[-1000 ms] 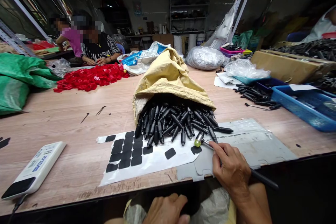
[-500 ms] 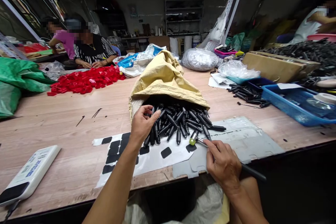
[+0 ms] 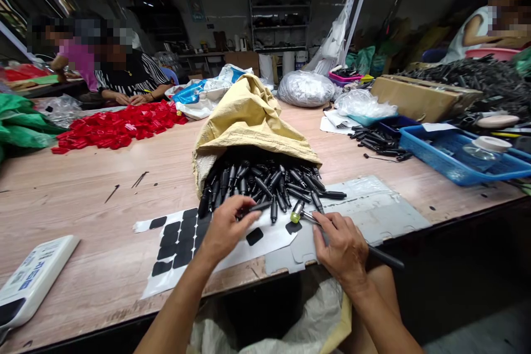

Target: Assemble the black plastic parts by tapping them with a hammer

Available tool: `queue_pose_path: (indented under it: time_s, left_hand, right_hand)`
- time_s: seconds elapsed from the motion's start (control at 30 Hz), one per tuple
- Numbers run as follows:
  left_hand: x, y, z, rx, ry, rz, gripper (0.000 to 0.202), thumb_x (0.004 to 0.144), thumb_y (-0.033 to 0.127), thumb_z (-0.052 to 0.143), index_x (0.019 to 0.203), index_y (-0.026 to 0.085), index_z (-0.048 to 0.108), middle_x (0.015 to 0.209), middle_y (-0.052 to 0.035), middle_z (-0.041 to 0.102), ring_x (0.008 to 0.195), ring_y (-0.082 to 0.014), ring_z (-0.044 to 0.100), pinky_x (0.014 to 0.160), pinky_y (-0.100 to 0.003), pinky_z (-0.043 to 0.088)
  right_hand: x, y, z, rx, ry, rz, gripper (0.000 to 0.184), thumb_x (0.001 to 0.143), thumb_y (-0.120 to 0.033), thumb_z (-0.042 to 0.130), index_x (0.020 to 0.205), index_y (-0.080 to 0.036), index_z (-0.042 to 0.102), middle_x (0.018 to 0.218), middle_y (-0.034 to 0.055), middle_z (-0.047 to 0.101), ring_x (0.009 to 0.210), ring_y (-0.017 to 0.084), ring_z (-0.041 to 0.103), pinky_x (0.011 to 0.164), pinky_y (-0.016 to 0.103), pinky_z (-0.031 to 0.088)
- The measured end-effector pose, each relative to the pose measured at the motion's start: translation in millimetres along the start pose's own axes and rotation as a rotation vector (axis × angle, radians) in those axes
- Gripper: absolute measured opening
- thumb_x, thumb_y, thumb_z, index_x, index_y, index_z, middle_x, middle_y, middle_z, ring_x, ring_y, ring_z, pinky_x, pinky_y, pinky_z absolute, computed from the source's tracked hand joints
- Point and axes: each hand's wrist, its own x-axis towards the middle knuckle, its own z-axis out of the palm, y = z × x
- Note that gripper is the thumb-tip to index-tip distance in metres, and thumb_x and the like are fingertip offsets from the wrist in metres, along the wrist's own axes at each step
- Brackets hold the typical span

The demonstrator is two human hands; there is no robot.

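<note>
My left hand (image 3: 229, 228) is closed on one black pen-shaped part (image 3: 260, 206), held nearly level between thumb and fingers. Just behind it, many similar black parts (image 3: 265, 183) spill from the mouth of a yellow woven sack (image 3: 249, 116). My right hand (image 3: 343, 248) is wrapped round the handle of a small hammer (image 3: 297, 212). The yellow-green tip of its head points left, close to the parts, and the dark handle end sticks out to the right. Under both hands lie a white sheet with black rounded-square stickers (image 3: 181, 246) and a grey board (image 3: 373, 207).
A white power bank-like device (image 3: 39, 279) lies at the left. Red pieces (image 3: 124, 126) are heaped farther back, near a person in a striped top (image 3: 136, 74). To the right stand a blue tray (image 3: 460, 163) and a cardboard box (image 3: 423, 99). The table edge runs close in front.
My left hand has come back from the sack mouth toward me and now holds a black part. My right hand keeps the hammer in about the same place. The whole view has shifted slightly.
</note>
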Motion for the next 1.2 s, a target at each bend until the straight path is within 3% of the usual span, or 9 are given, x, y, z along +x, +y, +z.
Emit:
queue_pose_path:
  time_s: [0.07,0.23,0.4,0.57,0.67,0.87,1.03,1.2]
  left_hand:
    - [-18.0,0.3,13.2,-0.014,-0.081,0.011,0.016,0.087,0.034,0.068,0.098,0.023,0.069,0.093,-0.0031,0.068,0.088,-0.0203,0.06,0.075,-0.03,0.045]
    - [-35.1,-4.5,34.7,0.071,-0.067,0.053,0.012,0.087,0.029,0.069,0.097,0.023,0.069,0.088,-0.0028,0.065,0.09,-0.0221,0.055,0.082,-0.034,0.042]
    - [-34.0,-2.7,31.9,0.084,-0.094,0.076,0.01,0.086,0.028,0.069,0.095,0.023,0.07,0.089,-0.0035,0.066,0.089,-0.0227,0.054,0.082,-0.035,0.04]
    - [-35.2,-1.8,32.1,0.096,-0.095,0.059,0.01,0.084,0.028,0.072,0.092,0.023,0.07,0.089,-0.0026,0.067,0.088,-0.0224,0.054,0.081,-0.036,0.038]
    - [-35.3,-2.9,32.7,0.08,-0.097,0.06,0.01,0.084,0.028,0.072,0.093,0.024,0.07,0.09,-0.0018,0.069,0.09,-0.0222,0.056,0.081,-0.036,0.036]
    - [-34.5,-4.1,31.9,0.066,-0.101,0.056,0.007,0.085,0.028,0.071,0.088,0.023,0.07,0.091,-0.0016,0.069,0.091,-0.0222,0.055,0.081,-0.036,0.034]
    - [-34.9,-3.4,32.4,0.061,-0.099,0.053,0.006,0.083,0.025,0.073,0.089,0.024,0.071,0.089,-0.0011,0.068,0.092,-0.0219,0.055,0.082,-0.036,0.034]
    - [-34.5,-3.6,32.5,0.055,-0.108,0.052,0.009,0.083,0.026,0.075,0.091,0.024,0.071,0.089,0.0001,0.068,0.09,-0.021,0.054,0.082,-0.036,0.033]
  right_hand:
    - [0.9,1.6,0.2,0.005,-0.014,0.008,0.027,0.094,-0.026,0.059,0.119,-0.026,0.069,0.094,0.0044,0.066,0.086,0.02,0.055,0.078,0.033,0.04]
    - [4.6,3.9,-5.5,0.054,-0.045,-0.019,0.026,0.097,-0.023,0.056,0.118,-0.027,0.07,0.091,0.0036,0.066,0.085,0.019,0.057,0.077,0.032,0.043]
    - [9.2,-17.2,-24.4,0.256,0.0,0.01,0.031,0.098,-0.024,0.053,0.126,-0.026,0.067,0.098,0.0048,0.069,0.093,0.019,0.064,0.083,0.03,0.05]
    - [7.4,-44.7,-33.5,0.485,-0.128,0.001,0.033,0.102,-0.025,0.048,0.13,-0.028,0.064,0.1,0.0048,0.069,0.091,0.017,0.066,0.083,0.027,0.052]
    - [7.3,-54.3,-35.6,0.496,-0.166,-0.034,0.036,0.101,-0.02,0.048,0.133,-0.029,0.062,0.093,0.0033,0.067,0.083,0.015,0.065,0.079,0.025,0.052]
    - [4.6,-63.5,-36.8,0.443,-0.052,-0.159,0.052,0.096,-0.007,0.046,0.14,-0.032,0.058,0.09,0.0039,0.064,0.083,0.016,0.062,0.076,0.026,0.05]
    - [1.6,-59.4,-32.4,0.327,-0.179,-0.171,0.052,0.093,-0.003,0.044,0.132,-0.031,0.064,0.085,0.0029,0.063,0.082,0.015,0.062,0.071,0.024,0.049]
    - [7.9,-53.7,-39.3,0.4,-0.027,-0.101,0.045,0.097,-0.01,0.048,0.135,-0.031,0.062,0.091,0.0038,0.065,0.083,0.015,0.063,0.078,0.026,0.049]
